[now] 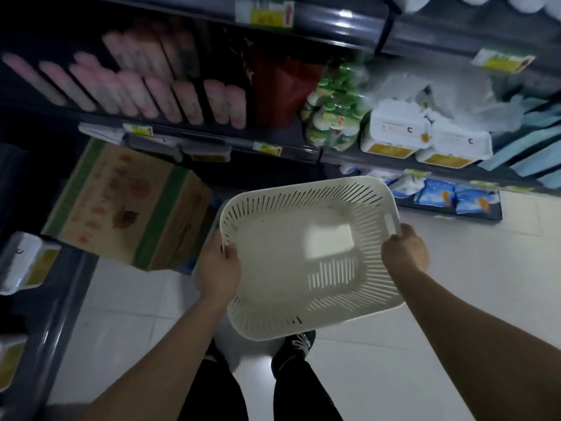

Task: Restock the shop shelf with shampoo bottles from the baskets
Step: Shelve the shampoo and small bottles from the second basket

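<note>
Basket (291, 256) empty, rigid, likely light: my left hand (219, 270) grips its left rim, right hand (405, 253) its right handle.

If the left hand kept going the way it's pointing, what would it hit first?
The white basket: the left hand grips its rim. Carried on together, they would probably reach the dark shelf edge below the green packs, though depth is hard to judge.

Both bare forearms stretch forward, left grip (220, 268) and right grip (405, 250) clasping opposite basket (264, 317) rims.
</note>
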